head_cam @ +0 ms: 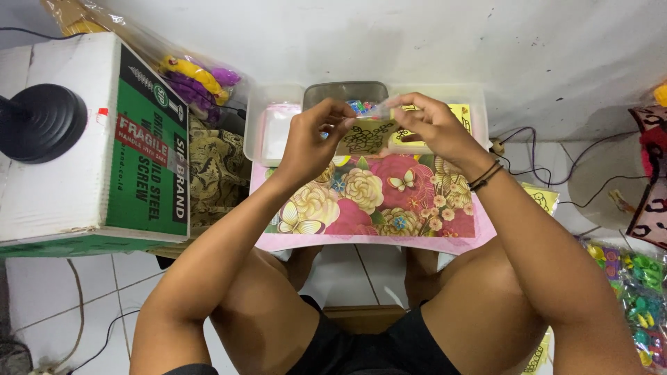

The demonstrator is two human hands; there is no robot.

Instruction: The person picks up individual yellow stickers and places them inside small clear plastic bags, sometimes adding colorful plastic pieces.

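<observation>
My left hand point(314, 137) and my right hand point(429, 123) are raised together over a small table with a flowered top point(379, 201). Both pinch the upper edge of a small clear plastic bag point(366, 136) that holds a tan card with a black line drawing. The bag hangs between the fingertips, just in front of a row of clear plastic trays. My right wrist wears dark thin bands point(486, 176).
Three clear trays stand at the table's back: left point(272, 121), a grey middle one point(345, 91) with colourful bits, right point(467, 114) with yellow cards. A cardboard box point(76, 149) with a black round object point(38, 121) stands left. Bagged toys point(198, 76) lie behind; more packets point(636, 292) at right.
</observation>
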